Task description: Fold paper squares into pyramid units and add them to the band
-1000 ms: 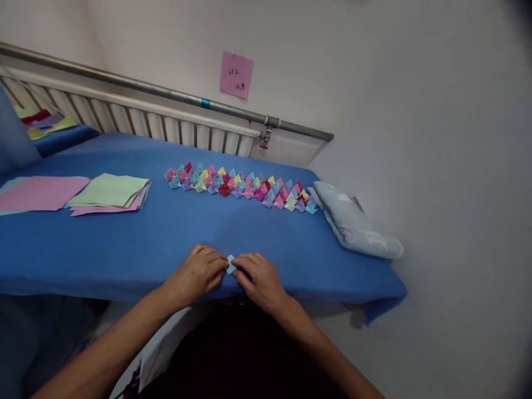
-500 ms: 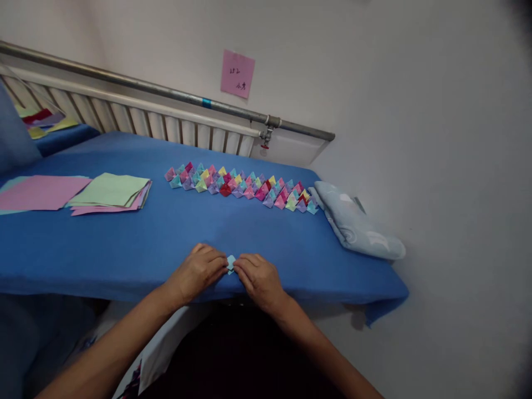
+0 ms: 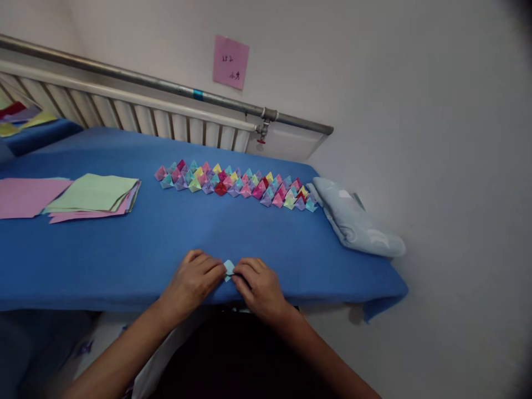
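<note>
A small piece of light blue folded paper (image 3: 229,268) is held between both hands near the table's front edge. My left hand (image 3: 194,280) pinches its left side, fingers closed. On the other side, my right hand (image 3: 258,285) grips the right edge between thumb and fingers. The fingertips cover the paper's side corners; its top and a small lower point show. Beyond the hands, rows of small folded paper pieces (image 3: 220,189) in pink, blue, purple, yellow and red stand close together.
A blue cloth (image 3: 166,238) covers the table. Stacked green paper (image 3: 93,193) and pink sheets (image 3: 31,197) lie at the left. A folded light blue fabric bundle (image 3: 353,219) sits at the right end. Behind the table runs a radiator (image 3: 164,123) with a metal pipe (image 3: 145,82).
The view has shifted slightly, so the paper stacks and rows appear further left. Both hands still pinch the light blue paper, and a little more of it shows between them.
</note>
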The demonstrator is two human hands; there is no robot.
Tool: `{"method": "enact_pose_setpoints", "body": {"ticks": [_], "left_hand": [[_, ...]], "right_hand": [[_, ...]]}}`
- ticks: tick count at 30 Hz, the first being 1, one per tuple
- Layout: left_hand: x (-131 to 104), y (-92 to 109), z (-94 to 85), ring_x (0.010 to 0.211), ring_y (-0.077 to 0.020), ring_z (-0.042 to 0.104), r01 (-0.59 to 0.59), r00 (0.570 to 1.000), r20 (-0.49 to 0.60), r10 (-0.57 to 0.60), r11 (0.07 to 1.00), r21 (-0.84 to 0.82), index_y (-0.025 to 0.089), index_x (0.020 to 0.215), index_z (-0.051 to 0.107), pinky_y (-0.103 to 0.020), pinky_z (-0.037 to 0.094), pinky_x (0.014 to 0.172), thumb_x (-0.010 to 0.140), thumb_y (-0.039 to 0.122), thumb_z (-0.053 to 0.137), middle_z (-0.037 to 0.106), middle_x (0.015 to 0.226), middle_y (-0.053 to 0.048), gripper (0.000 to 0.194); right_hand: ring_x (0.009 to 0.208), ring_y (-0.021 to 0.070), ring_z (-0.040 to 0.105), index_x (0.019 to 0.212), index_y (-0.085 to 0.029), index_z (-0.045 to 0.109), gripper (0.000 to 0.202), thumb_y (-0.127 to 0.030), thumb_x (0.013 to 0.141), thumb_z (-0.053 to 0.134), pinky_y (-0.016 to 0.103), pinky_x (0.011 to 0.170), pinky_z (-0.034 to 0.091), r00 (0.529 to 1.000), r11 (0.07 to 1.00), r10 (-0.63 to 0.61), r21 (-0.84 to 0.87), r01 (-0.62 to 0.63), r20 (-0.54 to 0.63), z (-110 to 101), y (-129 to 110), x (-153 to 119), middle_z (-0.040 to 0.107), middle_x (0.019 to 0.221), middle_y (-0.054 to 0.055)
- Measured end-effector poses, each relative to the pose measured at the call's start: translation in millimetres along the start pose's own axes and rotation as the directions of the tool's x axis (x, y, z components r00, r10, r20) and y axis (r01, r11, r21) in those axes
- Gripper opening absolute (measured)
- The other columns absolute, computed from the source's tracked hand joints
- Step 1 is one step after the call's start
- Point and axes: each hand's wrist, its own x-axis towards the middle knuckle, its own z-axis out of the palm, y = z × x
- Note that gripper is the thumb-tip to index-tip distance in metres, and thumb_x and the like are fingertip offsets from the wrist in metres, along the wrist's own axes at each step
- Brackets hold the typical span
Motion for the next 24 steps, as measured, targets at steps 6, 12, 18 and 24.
{"method": "enact_pose_setpoints", "body": {"ticks": [6,12,18,24], "left_hand": [[1.4,4.5,-2.4,0.083,-0.0156,0.060,0.067,0.998,0.004,-0.067,0.997,-0.038,0.022,0.099,0.063,-0.037,0.036,0.087,0.098,0.021,0.044,0.070,0.095,-0.002,0.019],[8.9,8.6,-5.3,0.085,-0.0192,0.058,0.248,0.966,0.097,-0.240,0.965,-0.086,0.020,0.090,0.062,-0.038,0.036,0.081,0.098,0.024,0.042,0.067,0.092,-0.003,0.022],[10.4,7.4,-2.4,0.091,-0.0225,0.057,0.341,0.938,0.109,-0.329,0.932,-0.121,0.020,0.086,0.060,-0.039,0.037,0.080,0.098,0.030,0.045,0.066,0.093,-0.005,0.022],[14.1,5.7,-0.7,0.090,-0.0242,0.056,0.398,0.915,0.130,-0.382,0.907,-0.136,0.021,0.082,0.060,-0.042,0.037,0.078,0.096,0.030,0.047,0.066,0.094,-0.005,0.021]], "right_hand": [[0.085,0.0199,0.060,0.091,-0.018,0.064,0.014,-0.017,0.094,0.050,0.033,0.078,0.049,0.998,0.999,0.049,-0.010,-0.049,0.035,0.4,-2.0,1.6,0.067,0.093,0.007],[0.090,0.0202,0.061,0.087,-0.018,0.062,0.013,-0.016,0.093,0.050,0.034,0.080,0.049,0.985,0.988,0.157,-0.014,-0.156,0.072,-3.5,-6.7,7.8,0.067,0.098,0.008],[0.092,0.0215,0.061,0.085,-0.017,0.059,0.013,-0.019,0.094,0.050,0.034,0.079,0.051,0.988,0.988,0.149,0.027,-0.151,0.047,-5.0,-3.0,9.8,0.066,0.100,0.009],[0.092,0.0208,0.061,0.084,-0.018,0.057,0.013,-0.017,0.093,0.048,0.035,0.080,0.051,0.985,0.984,0.159,0.072,-0.164,0.072,-8.5,-3.0,14.5,0.065,0.099,0.009]]}}
